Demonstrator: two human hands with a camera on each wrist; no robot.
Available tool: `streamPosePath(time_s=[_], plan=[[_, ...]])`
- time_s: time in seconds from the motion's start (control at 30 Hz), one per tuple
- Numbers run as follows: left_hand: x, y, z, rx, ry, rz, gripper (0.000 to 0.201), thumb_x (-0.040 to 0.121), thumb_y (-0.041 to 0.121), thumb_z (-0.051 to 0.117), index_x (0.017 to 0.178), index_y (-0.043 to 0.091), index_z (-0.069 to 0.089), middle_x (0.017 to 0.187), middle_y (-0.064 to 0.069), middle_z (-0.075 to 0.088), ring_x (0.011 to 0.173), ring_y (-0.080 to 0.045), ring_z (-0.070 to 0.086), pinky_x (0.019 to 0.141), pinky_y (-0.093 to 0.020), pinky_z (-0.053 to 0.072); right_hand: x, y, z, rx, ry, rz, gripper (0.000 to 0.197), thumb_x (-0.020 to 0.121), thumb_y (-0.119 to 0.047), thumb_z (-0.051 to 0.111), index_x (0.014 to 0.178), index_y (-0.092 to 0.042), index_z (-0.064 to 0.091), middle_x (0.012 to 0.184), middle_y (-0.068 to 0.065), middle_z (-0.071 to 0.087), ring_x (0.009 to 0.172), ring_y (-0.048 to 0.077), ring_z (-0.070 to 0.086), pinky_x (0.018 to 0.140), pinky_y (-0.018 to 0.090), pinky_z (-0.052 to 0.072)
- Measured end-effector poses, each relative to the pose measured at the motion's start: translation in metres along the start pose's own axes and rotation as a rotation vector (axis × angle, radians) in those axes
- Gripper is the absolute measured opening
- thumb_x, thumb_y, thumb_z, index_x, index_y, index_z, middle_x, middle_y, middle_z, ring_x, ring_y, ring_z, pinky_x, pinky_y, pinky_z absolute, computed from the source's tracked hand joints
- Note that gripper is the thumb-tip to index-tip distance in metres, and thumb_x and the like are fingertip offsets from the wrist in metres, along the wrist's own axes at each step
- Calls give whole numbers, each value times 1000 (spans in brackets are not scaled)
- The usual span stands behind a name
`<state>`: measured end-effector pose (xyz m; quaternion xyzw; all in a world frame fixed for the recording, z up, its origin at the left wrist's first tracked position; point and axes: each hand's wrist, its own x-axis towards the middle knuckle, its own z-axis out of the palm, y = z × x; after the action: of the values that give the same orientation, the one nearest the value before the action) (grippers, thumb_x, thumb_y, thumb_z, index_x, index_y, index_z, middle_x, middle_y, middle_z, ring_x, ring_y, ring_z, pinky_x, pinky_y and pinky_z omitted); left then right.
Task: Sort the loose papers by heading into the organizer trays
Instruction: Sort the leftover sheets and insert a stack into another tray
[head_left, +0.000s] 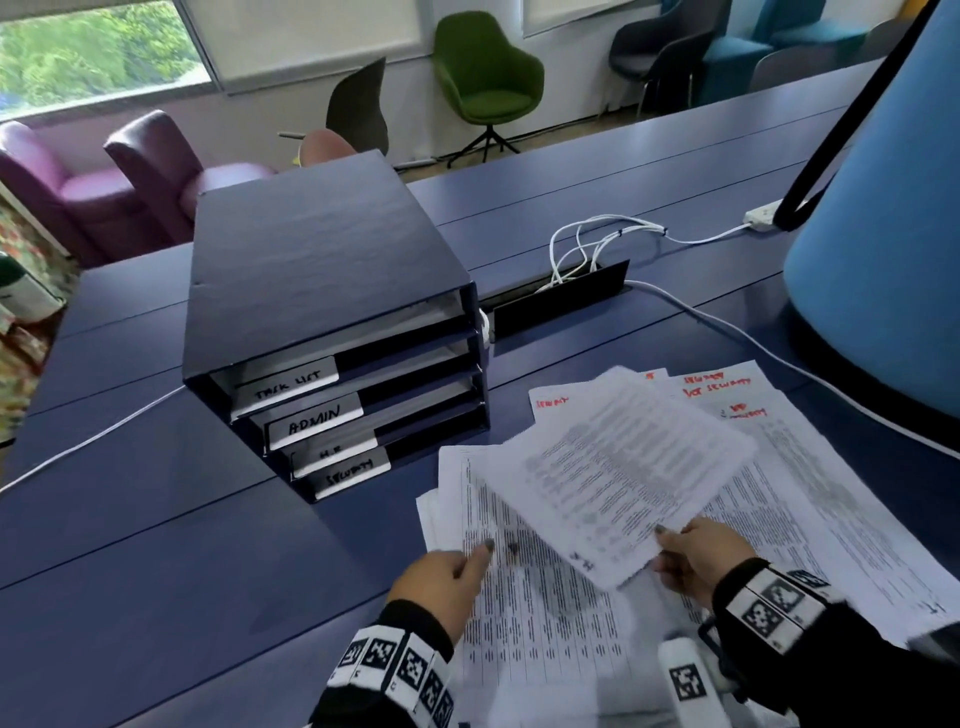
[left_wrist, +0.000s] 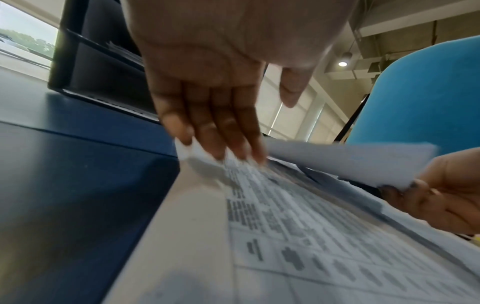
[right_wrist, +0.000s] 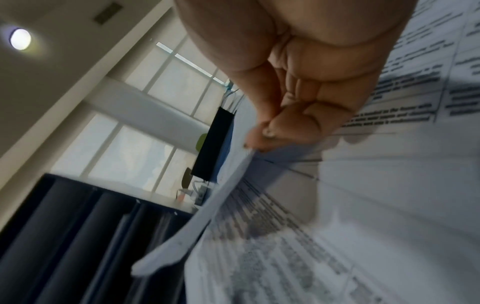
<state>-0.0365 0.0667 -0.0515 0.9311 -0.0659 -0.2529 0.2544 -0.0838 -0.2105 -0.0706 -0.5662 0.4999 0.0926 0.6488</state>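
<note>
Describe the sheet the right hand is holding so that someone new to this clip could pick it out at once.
Start at the dark blue organizer with four labelled trays; the loose papers are spread on the table to its right. Above them, the right hand pinches the near corner of one printed sheet. It alone is lifted and skewed; the others lie flat.
</note>
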Motion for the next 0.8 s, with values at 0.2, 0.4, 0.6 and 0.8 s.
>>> streamPosePath(time_s=[0.2, 0.4, 0.6, 0.8], plan=[[-6, 17, 12, -629, -151, -19, 43, 84, 47, 60, 121, 29, 46, 98, -4, 66, 75, -14, 63, 58, -25, 51, -36, 9, 5, 60, -228, 84, 12, 84, 8, 60, 94, 7, 54, 59, 19, 66, 49, 26, 65, 42, 27, 50], [0, 21, 15, -694, 66, -70, 28, 92, 1, 49, 114, 18, 46, 98, -3, 66, 82, -12, 63, 63, -18, 53, -52, 29, 15, -194, -366, 81, 23, 89, -16, 62, 98, 4, 57, 84, 18, 73, 63, 30, 69, 54, 29, 52], [-1, 6, -9, -633, 134, -20, 44, 95, -7, 30, 123, 22, 47, 103, -1, 58, 85, -10, 56, 70, -18, 45, -66, 9, 0, -354, -401, -63, 22, 91, -17, 57, 83, 2, 63, 76, 21, 70, 55, 27, 66, 49, 25, 48], [3, -14, -28, -704, 246, -40, 42, 95, 4, 45, 115, 37, 62, 107, 9, 67, 100, -16, 63, 88, -28, 50, -82, -23, -11, -303, -376, -318, 23, 85, -15, 64, 68, -1, 61, 54, 17, 62, 58, 30, 66, 52, 27, 49]])
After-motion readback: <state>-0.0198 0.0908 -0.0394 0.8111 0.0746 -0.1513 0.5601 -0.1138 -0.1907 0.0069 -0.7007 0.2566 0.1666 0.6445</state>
